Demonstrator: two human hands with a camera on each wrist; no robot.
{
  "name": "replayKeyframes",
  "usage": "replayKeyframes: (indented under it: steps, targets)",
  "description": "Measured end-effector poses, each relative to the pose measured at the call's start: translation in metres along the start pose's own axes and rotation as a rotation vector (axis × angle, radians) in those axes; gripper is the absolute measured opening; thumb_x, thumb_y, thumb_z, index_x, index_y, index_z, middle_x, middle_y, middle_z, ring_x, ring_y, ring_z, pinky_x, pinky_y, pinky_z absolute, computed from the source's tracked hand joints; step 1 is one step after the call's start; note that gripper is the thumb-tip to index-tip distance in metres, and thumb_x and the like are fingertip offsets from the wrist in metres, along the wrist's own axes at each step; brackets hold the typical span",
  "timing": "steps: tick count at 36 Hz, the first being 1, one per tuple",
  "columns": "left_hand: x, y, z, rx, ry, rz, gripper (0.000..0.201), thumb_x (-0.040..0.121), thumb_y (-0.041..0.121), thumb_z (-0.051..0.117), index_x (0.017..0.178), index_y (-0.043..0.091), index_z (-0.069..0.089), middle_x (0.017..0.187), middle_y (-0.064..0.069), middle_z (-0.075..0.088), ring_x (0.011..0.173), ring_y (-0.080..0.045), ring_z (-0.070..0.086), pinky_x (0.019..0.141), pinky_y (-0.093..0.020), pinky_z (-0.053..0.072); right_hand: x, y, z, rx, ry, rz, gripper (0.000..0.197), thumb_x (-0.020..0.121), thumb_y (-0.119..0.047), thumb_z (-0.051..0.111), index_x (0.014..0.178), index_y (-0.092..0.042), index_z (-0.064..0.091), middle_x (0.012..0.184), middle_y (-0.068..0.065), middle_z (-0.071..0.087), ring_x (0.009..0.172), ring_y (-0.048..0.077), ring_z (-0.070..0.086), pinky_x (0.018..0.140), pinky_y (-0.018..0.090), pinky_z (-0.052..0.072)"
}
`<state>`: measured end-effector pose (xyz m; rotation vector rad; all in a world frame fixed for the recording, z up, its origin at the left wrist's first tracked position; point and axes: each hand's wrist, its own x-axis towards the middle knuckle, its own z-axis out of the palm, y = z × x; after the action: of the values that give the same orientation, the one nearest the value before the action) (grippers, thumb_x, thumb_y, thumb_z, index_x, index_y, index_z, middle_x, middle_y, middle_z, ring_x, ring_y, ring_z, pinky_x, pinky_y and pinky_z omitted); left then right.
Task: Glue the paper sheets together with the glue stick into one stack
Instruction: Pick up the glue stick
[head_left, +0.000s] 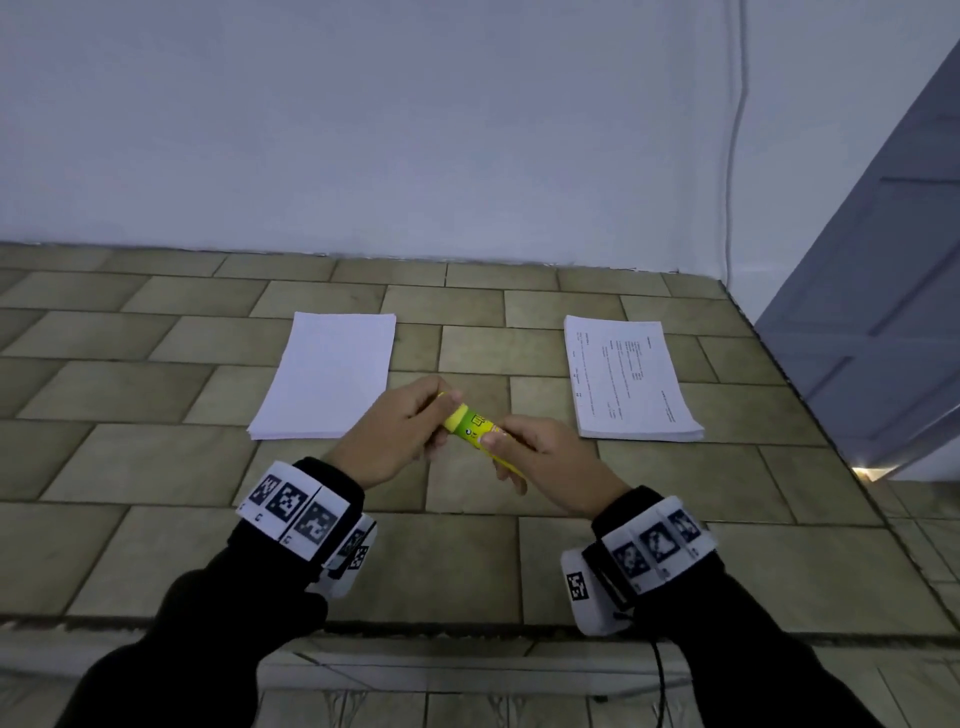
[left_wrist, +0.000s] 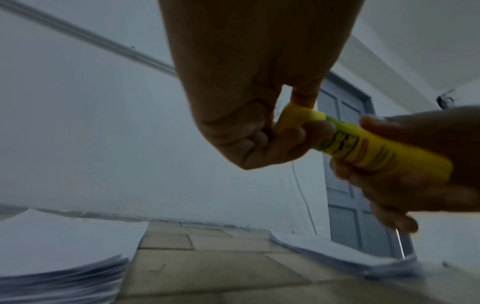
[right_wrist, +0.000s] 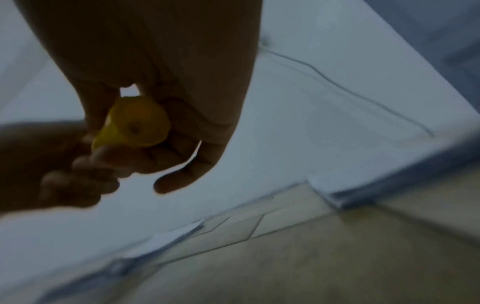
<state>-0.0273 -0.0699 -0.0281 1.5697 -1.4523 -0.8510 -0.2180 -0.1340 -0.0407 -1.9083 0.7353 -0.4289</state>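
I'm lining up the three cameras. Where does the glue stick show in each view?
Head: glue stick at centre, held by both hands.
Left wrist: glue stick right of centre, cap end toward the left hand.
Right wrist: its round end left of centre.
Shared landmark: the printed paper stack.

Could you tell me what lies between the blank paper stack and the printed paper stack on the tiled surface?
In the head view, bare tiles lie between the blank stack and the printed stack. Nearer the camera, both hands hold the glue stick above that gap.
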Motion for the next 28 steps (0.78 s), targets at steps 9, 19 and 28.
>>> replayKeyframes:
  steps: [9, 19, 28]
  targets:
    - [0.012, 0.002, 0.0, 0.272, 0.027, -0.104, 0.062, 0.097, 0.052, 0.048, 0.066, -0.001, 0.052, 0.052, -0.003, 0.048, 0.045, -0.009, 0.042, 0.061, -0.034, 0.037, 0.004, 0.004, 0.016, -0.966, 0.357, -0.406, 0.039, 0.09, -0.049, 0.041, 0.091, -0.018, 0.067, 0.071, -0.006, 0.067, 0.054, 0.015, 0.058, 0.054, 0.022, 0.029]
    - [0.01, -0.002, -0.007, 0.232, 0.101, 0.33, 0.027, 0.086, 0.057, 0.045, 0.071, 0.034, 0.048, 0.058, 0.016, 0.052, 0.054, -0.006, 0.047, 0.05, -0.014, 0.03, 0.003, -0.011, -0.009, 0.202, -0.105, -0.025, 0.04, 0.098, -0.03, 0.052, 0.09, 0.008, 0.062, 0.071, 0.002, 0.064, 0.054, 0.017, 0.054, 0.067, 0.024, 0.045]
    - [0.013, 0.008, -0.004, 0.314, 0.046, -0.072, 0.058, 0.099, 0.05, 0.044, 0.056, 0.012, 0.049, 0.049, 0.002, 0.048, 0.044, -0.006, 0.043, 0.058, -0.031, 0.036, 0.001, -0.002, 0.007, -0.941, 0.402, -0.443, 0.035, 0.088, -0.049, 0.053, 0.094, -0.018, 0.069, 0.075, -0.005, 0.07, 0.056, 0.015, 0.058, 0.059, 0.022, 0.037]
